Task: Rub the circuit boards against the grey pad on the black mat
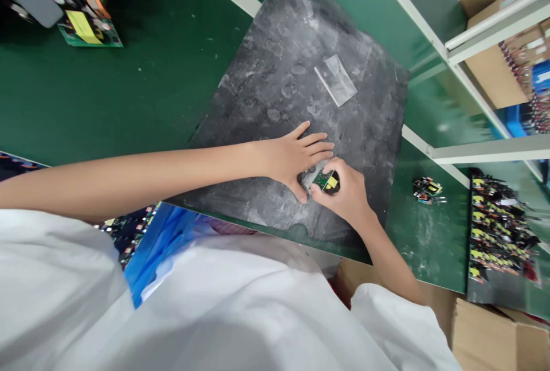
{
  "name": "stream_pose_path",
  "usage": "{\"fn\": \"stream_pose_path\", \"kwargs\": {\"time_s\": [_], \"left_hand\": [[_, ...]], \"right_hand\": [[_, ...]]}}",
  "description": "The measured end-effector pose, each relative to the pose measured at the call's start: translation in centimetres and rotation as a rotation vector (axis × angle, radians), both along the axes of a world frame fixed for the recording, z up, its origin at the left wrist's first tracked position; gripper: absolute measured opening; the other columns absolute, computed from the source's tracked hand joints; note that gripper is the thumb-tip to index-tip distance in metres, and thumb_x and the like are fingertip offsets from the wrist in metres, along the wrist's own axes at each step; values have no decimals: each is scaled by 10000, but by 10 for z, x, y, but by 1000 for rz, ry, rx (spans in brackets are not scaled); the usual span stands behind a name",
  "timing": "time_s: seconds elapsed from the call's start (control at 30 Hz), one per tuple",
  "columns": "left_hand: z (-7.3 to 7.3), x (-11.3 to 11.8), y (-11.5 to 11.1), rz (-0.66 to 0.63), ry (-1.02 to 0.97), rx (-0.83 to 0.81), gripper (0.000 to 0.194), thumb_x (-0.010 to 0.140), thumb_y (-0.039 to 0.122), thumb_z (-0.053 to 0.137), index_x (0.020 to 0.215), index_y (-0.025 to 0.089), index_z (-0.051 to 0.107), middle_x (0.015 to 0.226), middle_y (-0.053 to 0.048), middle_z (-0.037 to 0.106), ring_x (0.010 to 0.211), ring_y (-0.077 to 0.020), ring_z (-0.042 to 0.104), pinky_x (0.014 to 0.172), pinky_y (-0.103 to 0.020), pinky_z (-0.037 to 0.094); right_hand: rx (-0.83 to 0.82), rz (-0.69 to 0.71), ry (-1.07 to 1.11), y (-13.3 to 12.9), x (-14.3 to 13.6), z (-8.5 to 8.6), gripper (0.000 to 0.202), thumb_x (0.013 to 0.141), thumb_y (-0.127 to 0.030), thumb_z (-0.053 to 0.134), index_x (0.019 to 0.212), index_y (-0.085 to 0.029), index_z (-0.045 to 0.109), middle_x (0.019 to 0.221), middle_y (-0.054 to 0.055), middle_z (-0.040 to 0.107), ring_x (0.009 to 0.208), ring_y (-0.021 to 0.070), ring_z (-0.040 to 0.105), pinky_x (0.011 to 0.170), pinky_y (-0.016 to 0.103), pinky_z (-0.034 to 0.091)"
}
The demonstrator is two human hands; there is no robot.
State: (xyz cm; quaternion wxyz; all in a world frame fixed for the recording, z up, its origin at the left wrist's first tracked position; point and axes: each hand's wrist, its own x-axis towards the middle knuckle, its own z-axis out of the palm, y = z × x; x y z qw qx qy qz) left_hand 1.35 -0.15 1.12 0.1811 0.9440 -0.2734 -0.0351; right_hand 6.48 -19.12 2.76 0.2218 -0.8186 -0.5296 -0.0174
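My left hand (296,159) lies spread on the dark, scuffed mat (275,96), its fingers apart and nothing held. Close beside it, my right hand (348,190) grips a small green circuit board (323,179) with yellow and black parts between thumb and fingers, low over the mat. The board is partly hidden by the fingers. Farther up the mat lies a flat, clear plastic piece (337,81).
Circuit assemblies (88,21) sit at the upper left of the green table (172,67). A small pile of parts (428,190) lies right of the mat, near a tray packed with boards (498,227). White rack bars (490,150) and a cardboard box (483,334) are at the right.
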Motion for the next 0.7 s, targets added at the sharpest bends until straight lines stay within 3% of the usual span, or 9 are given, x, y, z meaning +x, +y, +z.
{"fn": "stream_pose_path", "kwargs": {"time_s": [0.23,0.47,0.7], "left_hand": [[2,0,0,-4,20,26,1020,709,732,517,1471,115,238,1541,-110,206,1443,-317,93,1145,-548,-10],[-1,-1,0,5,-6,2,1016,709,731,520,1462,99,262,1528,-123,238,1436,-321,130,1143,-553,12],[3,-1,-1,13,22,10,976,740,698,507,1467,101,248,1538,-108,209,1440,-318,111,1150,-536,-4]], "right_hand": [[27,-102,-43,3,5,-2,217,726,-358,592,795,-248,418,672,-41,550,608,153,574,582,264,434],[-31,34,-14,-2,-2,2,240,715,-366,604,818,-247,423,701,-24,580,635,167,590,582,269,432],[8,-21,-30,3,3,-2,234,719,-377,605,803,-248,429,676,-36,565,629,164,590,592,268,437]]}}
